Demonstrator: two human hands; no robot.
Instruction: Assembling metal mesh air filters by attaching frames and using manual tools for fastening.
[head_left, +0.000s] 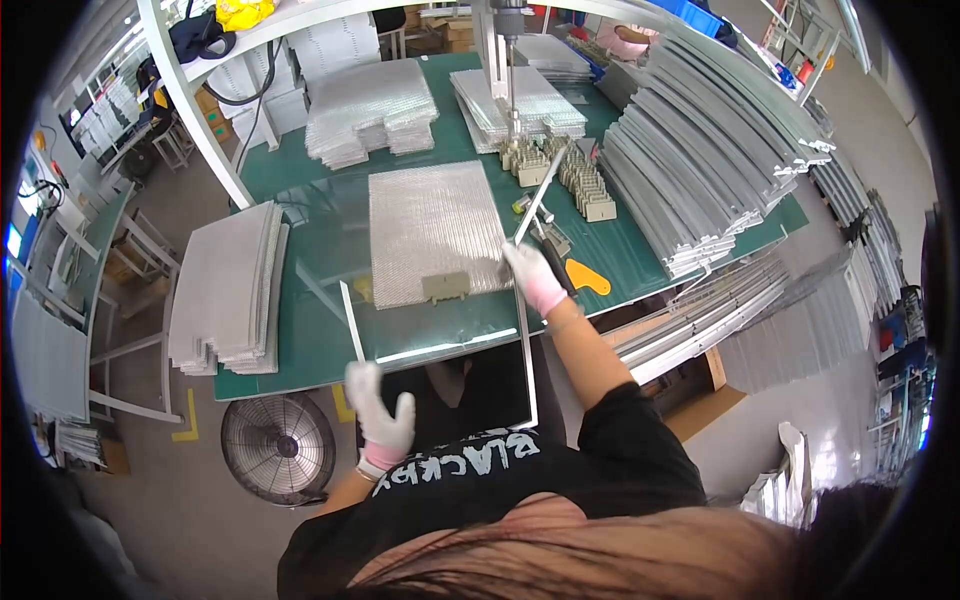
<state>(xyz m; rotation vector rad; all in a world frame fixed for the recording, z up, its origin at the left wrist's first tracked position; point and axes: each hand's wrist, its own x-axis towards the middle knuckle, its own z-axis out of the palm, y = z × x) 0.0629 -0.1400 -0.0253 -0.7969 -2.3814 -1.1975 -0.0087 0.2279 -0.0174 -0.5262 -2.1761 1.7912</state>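
Note:
My right hand, in a white and pink glove, is closed around a thin silvery metal strip that slants up and away from me. Below that hand, a bent length of similar strip runs down in front of my shirt and turns at a corner. My gloved left hand is at the table's front edge, its fingers at the lower end of another thin strip, thumb held apart. Whether these strips join is hidden. Between the hands lies a silvery mesh panel with a small beige block on its near edge.
On the green table, stacked mesh panels stand left, with more behind. Rows of beige blocks lie below a hanging power driver. An orange tool and tall grey panel stacks are right. A fan stands on the floor.

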